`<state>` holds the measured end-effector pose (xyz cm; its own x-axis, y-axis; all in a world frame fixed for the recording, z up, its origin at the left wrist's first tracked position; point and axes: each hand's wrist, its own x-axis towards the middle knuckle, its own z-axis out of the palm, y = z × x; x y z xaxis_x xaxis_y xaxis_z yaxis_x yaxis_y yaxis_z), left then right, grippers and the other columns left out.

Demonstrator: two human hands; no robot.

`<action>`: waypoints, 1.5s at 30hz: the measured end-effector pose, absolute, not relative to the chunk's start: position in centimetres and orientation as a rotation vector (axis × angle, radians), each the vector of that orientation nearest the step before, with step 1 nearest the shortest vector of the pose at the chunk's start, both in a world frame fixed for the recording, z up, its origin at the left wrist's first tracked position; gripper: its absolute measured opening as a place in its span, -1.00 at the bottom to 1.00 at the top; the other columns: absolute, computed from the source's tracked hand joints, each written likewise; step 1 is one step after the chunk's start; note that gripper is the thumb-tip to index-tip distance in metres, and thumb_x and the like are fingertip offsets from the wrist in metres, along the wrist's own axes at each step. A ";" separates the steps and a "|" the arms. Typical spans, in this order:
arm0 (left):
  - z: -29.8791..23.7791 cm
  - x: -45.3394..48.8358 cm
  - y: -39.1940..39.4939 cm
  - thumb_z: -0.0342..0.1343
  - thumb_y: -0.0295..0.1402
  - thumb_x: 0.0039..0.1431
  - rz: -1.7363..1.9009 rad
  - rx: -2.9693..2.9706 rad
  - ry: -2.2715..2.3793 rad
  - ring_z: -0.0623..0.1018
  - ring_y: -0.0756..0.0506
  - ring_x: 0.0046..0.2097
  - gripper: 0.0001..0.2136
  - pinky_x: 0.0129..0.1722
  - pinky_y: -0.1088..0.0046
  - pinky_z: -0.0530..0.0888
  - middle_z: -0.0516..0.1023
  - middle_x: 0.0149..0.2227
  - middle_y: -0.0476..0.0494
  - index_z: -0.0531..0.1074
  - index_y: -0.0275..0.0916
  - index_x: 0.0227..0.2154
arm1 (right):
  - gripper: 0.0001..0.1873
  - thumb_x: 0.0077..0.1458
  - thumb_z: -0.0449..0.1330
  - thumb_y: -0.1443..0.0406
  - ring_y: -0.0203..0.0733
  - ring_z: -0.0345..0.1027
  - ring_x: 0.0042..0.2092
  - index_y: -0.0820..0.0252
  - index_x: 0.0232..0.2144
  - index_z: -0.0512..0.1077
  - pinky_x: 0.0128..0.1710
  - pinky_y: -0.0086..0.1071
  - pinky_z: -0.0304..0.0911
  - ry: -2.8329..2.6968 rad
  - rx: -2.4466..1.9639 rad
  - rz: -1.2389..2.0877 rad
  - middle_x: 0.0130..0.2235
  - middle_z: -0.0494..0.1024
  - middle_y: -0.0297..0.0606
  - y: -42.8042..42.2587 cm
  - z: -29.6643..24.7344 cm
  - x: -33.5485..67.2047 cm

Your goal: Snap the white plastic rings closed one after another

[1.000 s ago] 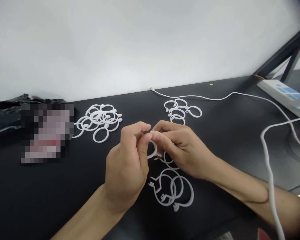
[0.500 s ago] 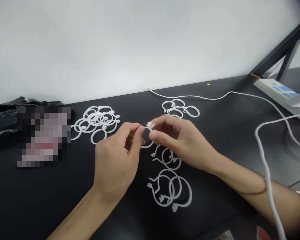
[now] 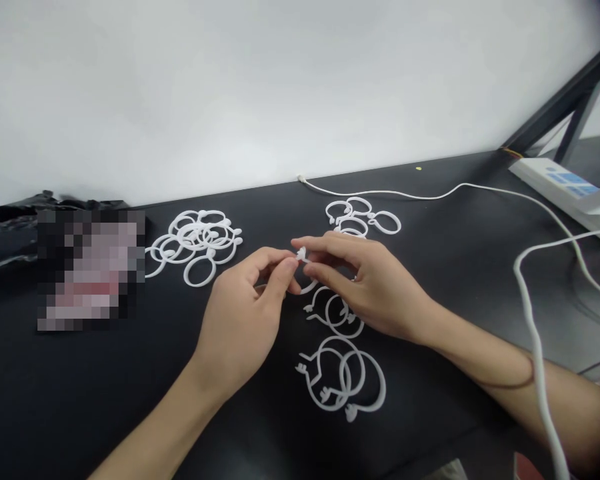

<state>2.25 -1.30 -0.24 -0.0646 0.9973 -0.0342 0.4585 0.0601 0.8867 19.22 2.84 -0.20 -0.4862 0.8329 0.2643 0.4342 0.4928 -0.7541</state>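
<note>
My left hand point(image 3: 245, 313) and my right hand point(image 3: 380, 283) meet at the middle of the black table, both closed on one white plastic ring clip point(image 3: 301, 254). Its small clasp shows between the fingertips; most of its loop is hidden behind them. Just below my right hand lie unfastened ring clips point(image 3: 330, 333) with their ends apart. Nearer to me, several larger-looking ring clips point(image 3: 364, 373) overlap. A heap of ring clips point(image 3: 195, 235) sits to the left of my left hand, and a smaller group point(image 3: 353, 221) lies beyond my right hand.
A black plastic bag point(image 3: 10, 233) and a pixelated item point(image 3: 97, 267) lie at the left. White cables point(image 3: 530, 313) run along the right side, crossing my right forearm in view. A white power strip point(image 3: 540, 173) stands by a dark slanted frame point(image 3: 570, 107). Behind is a pale wall point(image 3: 300, 87).
My fingertips have come closer together around the clasp. My left hand has shifted slightly right, and my right index finger now reaches over the clasp, hiding more of the loop.
</note>
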 end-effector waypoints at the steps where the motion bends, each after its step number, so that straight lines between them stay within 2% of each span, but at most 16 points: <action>1: -0.3 2.3 -1.4 0.03 -0.13 0.29 0.938 1.479 1.617 0.36 0.07 -0.54 -0.77 -0.55 0.56 0.32 0.48 -0.49 0.10 0.51 -0.12 -0.23 | -0.69 0.22 0.17 0.35 -0.30 0.40 -0.29 0.23 0.02 0.48 -0.31 -0.42 0.33 -2.133 -1.032 0.813 -0.24 0.58 -0.25 2.9 -0.2 19.2; 9: -0.3 2.5 -1.5 -0.04 -0.17 0.33 0.899 1.467 1.586 0.38 0.05 -0.52 -0.76 -0.56 0.55 0.31 0.42 -0.51 0.10 0.48 -0.11 -0.15 | -0.65 0.26 0.11 0.38 -0.32 0.35 -0.30 0.17 0.08 0.44 -0.29 -0.43 0.31 -2.216 -0.931 0.812 -0.30 0.49 -0.31 3.0 -0.4 19.5; 13: -0.4 2.6 -1.6 -0.06 -0.15 0.34 0.926 1.409 1.562 0.39 0.05 -0.49 -0.75 -0.55 0.56 0.31 0.40 -0.52 0.10 0.45 -0.11 -0.11 | -0.63 0.27 0.09 0.39 -0.33 0.33 -0.31 0.21 0.10 0.41 -0.31 -0.44 0.31 -2.234 -0.900 0.803 -0.29 0.47 -0.30 3.0 -0.4 19.5; 18: -0.9 2.7 -1.7 -0.05 -0.17 0.34 0.997 1.330 1.480 0.37 0.05 -0.46 -0.78 -0.53 0.57 0.29 0.36 -0.54 0.10 0.43 -0.14 -0.20 | -0.62 0.27 0.07 0.41 -0.35 0.35 -0.31 0.21 0.12 0.40 -0.33 -0.46 0.33 -2.216 -0.863 0.834 -0.29 0.45 -0.30 2.9 -0.4 19.5; 24: -1.8 2.5 -1.5 -0.02 -0.21 0.33 1.088 1.181 1.334 0.34 0.07 -0.44 -0.81 -0.38 0.55 0.34 0.32 -0.53 0.11 0.40 -0.16 -0.31 | -0.62 0.28 0.06 0.42 -0.37 0.42 -0.32 0.17 0.11 0.41 -0.29 -0.46 0.39 -2.166 -0.860 0.928 -0.27 0.42 -0.30 2.7 -0.3 19.4; 28: -1.5 2.5 -1.4 -0.03 -0.23 0.34 1.118 1.189 1.336 0.30 0.07 -0.47 -0.83 -0.42 0.56 0.31 0.30 -0.55 0.12 0.40 -0.16 -0.30 | -0.66 0.26 0.08 0.41 -0.38 0.43 -0.34 0.18 0.05 0.45 -0.33 -0.48 0.40 -2.106 -0.938 0.959 -0.29 0.41 -0.31 2.8 -0.1 19.3; 34: -0.4 2.5 -1.5 -0.02 -0.23 0.33 1.029 1.394 1.435 0.33 0.07 -0.52 -0.84 -0.53 0.59 0.30 0.38 -0.54 0.13 0.41 -0.13 -0.19 | -0.68 0.24 0.12 0.38 -0.32 0.46 -0.31 0.17 0.03 0.45 -0.33 -0.44 0.43 -2.023 -0.993 1.039 -0.26 0.50 -0.28 2.8 -0.1 19.3; 41: -0.4 2.3 -1.4 0.05 -0.17 0.29 1.036 1.532 1.501 0.53 -0.01 -0.31 -0.79 -0.34 0.54 0.44 0.56 -0.33 0.03 0.44 -0.11 -0.12 | -0.68 0.24 0.14 0.32 -0.28 0.49 -0.30 0.18 0.05 0.41 -0.30 -0.38 0.43 -2.005 -1.038 1.008 -0.23 0.59 -0.27 2.7 -0.2 19.4; 45: -0.5 2.2 -1.3 0.07 -0.18 0.28 1.038 1.535 1.549 0.55 -0.02 -0.29 -0.78 -0.30 0.52 0.46 0.60 -0.27 0.03 0.46 -0.08 -0.08 | -0.68 0.25 0.15 0.30 -0.28 0.50 -0.29 0.18 0.04 0.41 -0.31 -0.41 0.42 -2.002 -1.024 0.982 -0.26 0.60 -0.29 2.6 -0.2 19.3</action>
